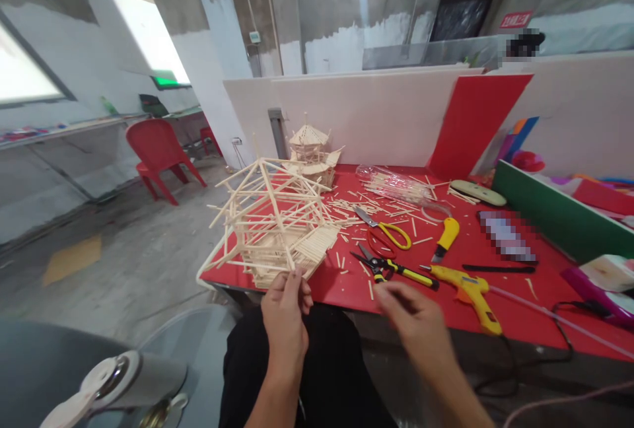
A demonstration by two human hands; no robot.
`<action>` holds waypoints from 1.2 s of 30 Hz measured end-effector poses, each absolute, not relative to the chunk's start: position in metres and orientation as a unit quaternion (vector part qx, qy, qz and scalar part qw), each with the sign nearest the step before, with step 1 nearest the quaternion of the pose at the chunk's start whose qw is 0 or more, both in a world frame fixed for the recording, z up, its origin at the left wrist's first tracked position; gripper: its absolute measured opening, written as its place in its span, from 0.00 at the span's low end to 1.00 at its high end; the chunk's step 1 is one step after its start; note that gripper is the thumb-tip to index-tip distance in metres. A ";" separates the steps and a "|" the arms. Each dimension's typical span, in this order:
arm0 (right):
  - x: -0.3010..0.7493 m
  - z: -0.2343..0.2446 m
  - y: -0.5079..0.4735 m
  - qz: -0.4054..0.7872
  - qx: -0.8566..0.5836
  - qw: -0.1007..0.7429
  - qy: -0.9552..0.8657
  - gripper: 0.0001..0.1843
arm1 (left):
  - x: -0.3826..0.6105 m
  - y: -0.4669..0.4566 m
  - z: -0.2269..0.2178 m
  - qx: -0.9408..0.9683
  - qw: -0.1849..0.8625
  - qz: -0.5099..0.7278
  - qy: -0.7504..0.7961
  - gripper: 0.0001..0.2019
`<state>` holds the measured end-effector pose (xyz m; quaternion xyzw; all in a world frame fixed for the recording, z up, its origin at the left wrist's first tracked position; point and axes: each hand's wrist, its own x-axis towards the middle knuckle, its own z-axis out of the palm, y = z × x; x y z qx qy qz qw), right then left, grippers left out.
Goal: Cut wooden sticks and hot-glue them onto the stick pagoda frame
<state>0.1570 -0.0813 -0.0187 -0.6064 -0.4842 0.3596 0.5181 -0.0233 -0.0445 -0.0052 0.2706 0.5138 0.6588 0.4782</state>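
A pavilion frame (pixel 270 216) built of thin wooden sticks stands at the table's front left edge. My left hand (pixel 290 299) is closed in a pinch at its near corner, at the lower end of a long sloping roof stick (pixel 275 210). To the right, my right hand (pixel 416 316) hovers slightly blurred at the table edge, its fingers curled and pressed together; anything between them is too small to make out. Just beyond it lie yellow-and-black cutting pliers (pixel 396 268), one handle partly behind the fingertips. A yellow hot glue gun (pixel 468 289) lies farther right.
Scissors (pixel 384 226), a yellow utility knife (pixel 446 236) and loose sticks (pixel 359 207) are scattered over the red table (pixel 337 292). A second stick pavilion (pixel 312 150) stands behind. A bag of sticks (pixel 393 183) lies at the back. A white flask (pixel 139 378) is at lower left.
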 end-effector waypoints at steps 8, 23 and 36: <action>0.049 -0.007 -0.042 0.612 -0.392 0.618 -0.301 0.18 | -0.024 -0.038 0.000 0.245 0.563 0.636 0.468 0.13; 0.047 -0.024 -0.033 0.630 -0.349 0.627 -0.295 0.15 | -0.019 -0.029 0.000 0.194 0.579 0.656 0.443 0.16; 0.049 -0.021 -0.034 0.630 -0.346 0.629 -0.298 0.15 | -0.018 -0.026 -0.002 0.204 0.572 0.655 0.449 0.16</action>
